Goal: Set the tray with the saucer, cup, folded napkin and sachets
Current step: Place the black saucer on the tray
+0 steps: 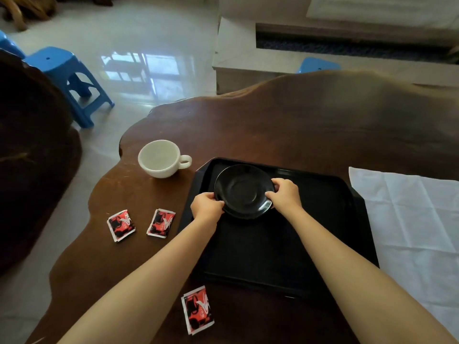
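A black saucer (244, 191) is over the far left part of the black tray (323, 219). My left hand (207, 207) grips its left rim and my right hand (285, 194) grips its right rim. A white cup (160, 158) stands upright on the table, left of the tray, handle pointing right. Three red-and-black sachets lie on the wood: one (121, 225) and another (161, 222) left of the tray, a third (198, 309) by the tray's near left corner. A white napkin (409, 219) lies unfolded and flat to the right of the tray.
The dark wooden table (298, 120) has an irregular wavy edge on its left side, with glossy tiled floor beyond. Blue plastic stools (72, 80) stand on the floor at the far left, and another blue stool (319, 64) behind the table. A pale low bench sits at the back.
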A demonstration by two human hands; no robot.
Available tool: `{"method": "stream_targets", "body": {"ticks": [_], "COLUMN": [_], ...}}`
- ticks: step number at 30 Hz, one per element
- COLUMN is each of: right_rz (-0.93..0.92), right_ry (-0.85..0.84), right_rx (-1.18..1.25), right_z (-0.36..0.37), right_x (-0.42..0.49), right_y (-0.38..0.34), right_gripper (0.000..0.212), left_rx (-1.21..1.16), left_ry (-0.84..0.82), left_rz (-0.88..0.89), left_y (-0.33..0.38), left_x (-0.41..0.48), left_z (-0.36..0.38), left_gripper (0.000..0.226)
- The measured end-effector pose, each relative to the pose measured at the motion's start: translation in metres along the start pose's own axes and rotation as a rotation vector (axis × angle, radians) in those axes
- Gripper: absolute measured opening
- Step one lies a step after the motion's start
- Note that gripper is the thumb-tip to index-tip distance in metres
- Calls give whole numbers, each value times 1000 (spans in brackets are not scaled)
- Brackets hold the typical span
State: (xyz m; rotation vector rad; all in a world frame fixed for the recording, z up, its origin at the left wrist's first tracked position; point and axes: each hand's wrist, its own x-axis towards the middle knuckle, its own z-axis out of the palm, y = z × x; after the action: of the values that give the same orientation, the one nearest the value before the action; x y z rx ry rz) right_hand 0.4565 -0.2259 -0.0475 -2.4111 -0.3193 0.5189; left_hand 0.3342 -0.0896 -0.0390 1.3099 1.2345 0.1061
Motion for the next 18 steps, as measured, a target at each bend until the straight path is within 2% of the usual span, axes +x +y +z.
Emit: {"method": "stream_targets", "body": {"ticks": [8, 12, 15, 16, 18], "right_rz": [6, 30, 56, 63, 73], "right_ry": [15, 14, -21, -40, -81], "right_rx": [27, 34, 17, 4, -34], "right_z": [3, 2, 0, -1, -5], "right_x": [1, 1, -1, -1, -2], "right_y": [0, -4, -9, -9, -13], "right_gripper": [35, 37, 36, 36, 41], "left_rx": [-13, -29, 45, 79, 116], "left_ry": [-17, -51, -130, -161, -234], "left_rz": [-18, -15, -43, -48, -67], "left_y": [-2, 2, 11, 14, 20], "left_x": [4, 2, -1, -2, -4], "left_z": [-3, -3, -7, -10, -18], "left_gripper": [36, 26, 15, 17, 45]}}
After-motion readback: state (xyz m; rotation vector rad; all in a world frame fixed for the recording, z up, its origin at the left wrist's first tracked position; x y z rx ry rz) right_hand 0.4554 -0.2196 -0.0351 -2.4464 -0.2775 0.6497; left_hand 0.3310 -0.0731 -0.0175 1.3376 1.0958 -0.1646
